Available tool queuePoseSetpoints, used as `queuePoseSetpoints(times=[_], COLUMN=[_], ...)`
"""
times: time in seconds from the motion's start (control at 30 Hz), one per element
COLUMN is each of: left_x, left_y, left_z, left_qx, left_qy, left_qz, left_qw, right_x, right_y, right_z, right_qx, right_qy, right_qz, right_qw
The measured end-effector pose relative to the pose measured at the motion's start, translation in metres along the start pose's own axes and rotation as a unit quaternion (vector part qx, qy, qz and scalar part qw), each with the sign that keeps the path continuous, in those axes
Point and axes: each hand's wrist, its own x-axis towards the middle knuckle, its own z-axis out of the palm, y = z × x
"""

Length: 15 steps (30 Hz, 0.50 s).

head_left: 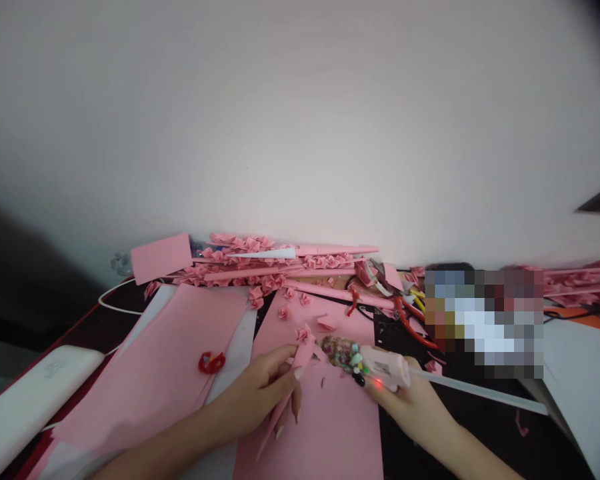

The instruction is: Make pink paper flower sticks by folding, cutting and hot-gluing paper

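Observation:
In my left hand [275, 383] is a rolled pink paper cone [303, 357], its narrow tip pointing down toward me. A folded pink paper flower [304, 333] sits at the cone's upper, wide end. My right hand [405, 397] is wrapped round a pale glue gun [383, 368] with a red light on and a long glue stick [480, 392] out of its back. Colourful beads or blobs cover the gun's front. Its nozzle is right by the cone's top; whether they touch I cannot tell. Under both hands lies a pink paper sheet [350, 427].
Finished pink flower stems [280, 273] are heaped along the wall. Stacked pink sheets [170, 360] lie left, with a red item [211, 363] on top. A white power bank [40, 380] is at far left. Red-handled pliers [415, 327] and a blurred patch are right, beside white paper [580, 373].

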Motion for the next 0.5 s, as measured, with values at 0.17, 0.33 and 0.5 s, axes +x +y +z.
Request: queuePoseSetpoints(times=[0.17,0.33,0.5], left_x=[-0.0004,0.0007,0.0005], left_y=[0.0002,-0.0016,-0.002], left_z=[0.0015,0.0015,0.0009], left_qx=[0.018,0.021,0.026], left_qy=[0.006,0.011,0.012], left_qz=[0.003,-0.003,0.004], left_qw=[1.0,1.0,1.0], right_x=[-0.0012,-0.0022,-0.0024], right_y=[-0.0018,-0.0036,-0.0039], right_z=[0.0004,0.0,0.0006], right_qx=[-0.005,-0.011,-0.025], right_qy=[0.001,-0.003,-0.005], right_qz=[-0.001,-0.005,0.002], right_qw=[1.0,1.0,1.0])
